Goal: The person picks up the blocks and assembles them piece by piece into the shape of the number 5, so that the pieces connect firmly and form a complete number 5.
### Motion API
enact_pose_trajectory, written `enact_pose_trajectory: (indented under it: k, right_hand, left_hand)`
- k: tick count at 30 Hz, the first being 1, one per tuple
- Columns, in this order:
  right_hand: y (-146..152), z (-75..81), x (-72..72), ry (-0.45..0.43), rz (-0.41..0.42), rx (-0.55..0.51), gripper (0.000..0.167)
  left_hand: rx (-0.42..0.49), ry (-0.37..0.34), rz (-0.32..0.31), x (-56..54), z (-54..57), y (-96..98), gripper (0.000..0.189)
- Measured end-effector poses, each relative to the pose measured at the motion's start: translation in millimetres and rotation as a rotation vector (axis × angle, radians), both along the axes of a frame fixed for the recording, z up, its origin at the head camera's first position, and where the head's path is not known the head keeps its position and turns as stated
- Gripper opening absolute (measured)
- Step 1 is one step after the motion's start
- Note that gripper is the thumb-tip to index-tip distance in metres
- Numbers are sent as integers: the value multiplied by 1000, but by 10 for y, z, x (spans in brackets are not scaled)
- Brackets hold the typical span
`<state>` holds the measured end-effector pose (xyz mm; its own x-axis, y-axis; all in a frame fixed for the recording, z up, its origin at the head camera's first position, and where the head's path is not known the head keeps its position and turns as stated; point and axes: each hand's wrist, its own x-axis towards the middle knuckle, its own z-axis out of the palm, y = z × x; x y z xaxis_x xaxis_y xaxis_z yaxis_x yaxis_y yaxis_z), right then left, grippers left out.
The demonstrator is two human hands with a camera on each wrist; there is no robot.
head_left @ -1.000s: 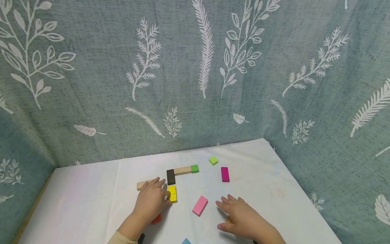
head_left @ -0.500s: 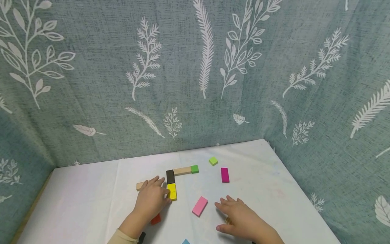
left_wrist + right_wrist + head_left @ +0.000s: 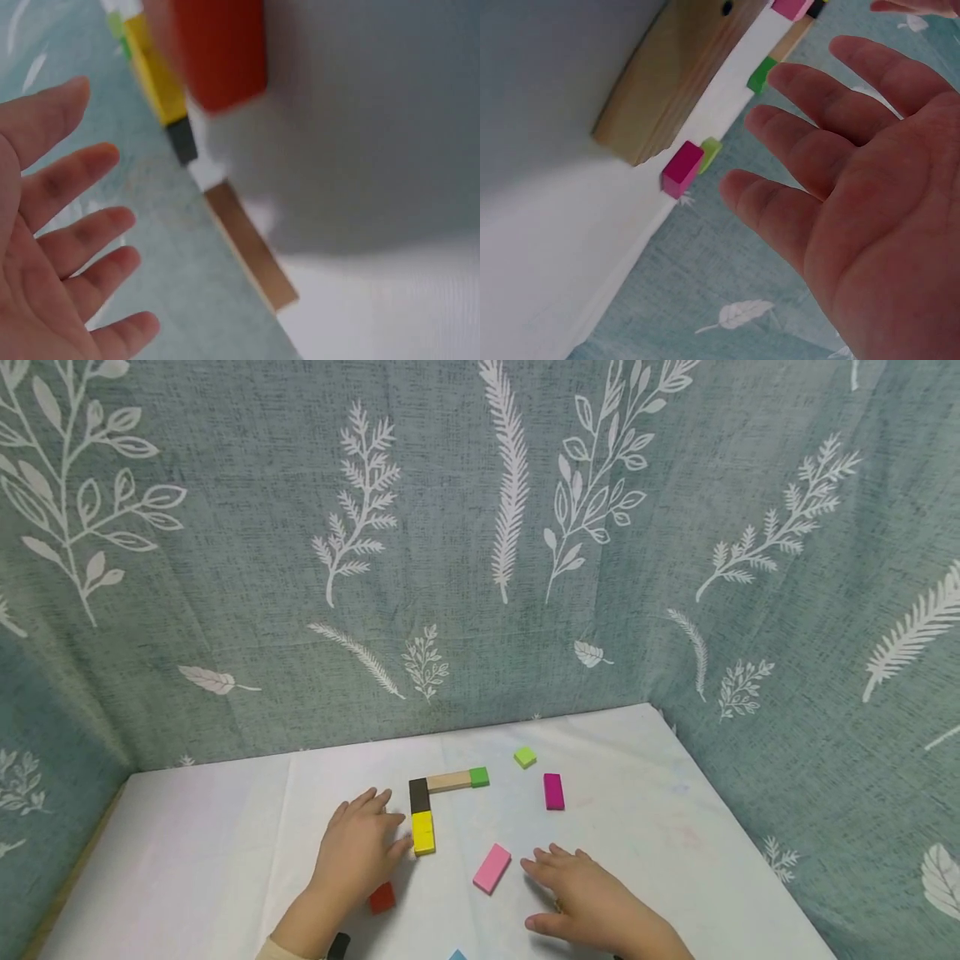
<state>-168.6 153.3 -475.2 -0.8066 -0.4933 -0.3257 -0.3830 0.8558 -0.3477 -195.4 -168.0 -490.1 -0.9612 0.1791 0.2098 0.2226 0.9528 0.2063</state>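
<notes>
My left hand point(image 3: 356, 852) hovers with spread fingers just left of a yellow block point(image 3: 423, 833), thumb tip close to its side. The yellow block lies end to end with a black block point(image 3: 419, 795). From the black one's top, a plain wooden block point(image 3: 448, 782) runs right to a green block point(image 3: 479, 777). A red block point(image 3: 382, 898) shows beside the left wrist. Another wooden block point(image 3: 251, 247), covered by the hand in the head view, appears in the left wrist view. My right hand point(image 3: 592, 893) is spread over a wooden block point(image 3: 682, 75), right of a pink block point(image 3: 492, 868).
A magenta block point(image 3: 553, 792) and a small lime block point(image 3: 525, 757) lie toward the back right of the white-covered table point(image 3: 202, 860). The corner of a blue block point(image 3: 457, 955) shows at the bottom edge. Leaf-patterned curtain point(image 3: 450, 568) stands behind and at both sides.
The yellow block has shifted slightly away from me, up against the black block. My left hand has since moved off to its left, covering the left wooden block. My right hand drifted slightly left.
</notes>
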Motion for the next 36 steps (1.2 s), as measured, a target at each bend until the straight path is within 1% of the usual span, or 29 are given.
enact_pose_trajectory:
  k: [3,5,9,12,16,19,20,23,26,29,33,36]
  right_hand:
    - [-56,12,-2,-9,-5,11,72]
    - [-88,27,-5,-11,-4,16,72]
    - [-172,84,9,22,62,15,72]
    - [-269,138,31,49,139,12,72]
    - [-396,155,66,106,234,11,72]
    - [-468,119,93,135,271,14,71]
    - [-490,106,98,125,266,14,71]
    - [-522,70,114,98,245,16,69]
    - [-515,45,121,97,228,31,68]
    - [-489,26,121,114,222,55,68]
    - [-471,0,112,99,206,65,69]
    - [-469,-14,110,93,210,60,69]
  left_hand:
    - [28,-1,25,72,70,-146,35]
    - [32,-5,37,123,91,-256,37]
    - [20,-43,69,201,78,-476,45]
    - [22,-74,101,174,34,-624,54]
    - [34,-98,120,39,-60,-754,64]
    - [23,-127,127,-61,-128,-785,65]
    - [20,-135,129,-88,-145,-787,62]
    - [6,-133,137,-141,-179,-786,47]
    - [2,-117,148,-151,-186,-793,28]
    - [1,-141,160,-119,-166,-799,18]
    - [17,-199,168,-29,-131,-778,19]
    - [22,-208,171,50,-129,-756,20]
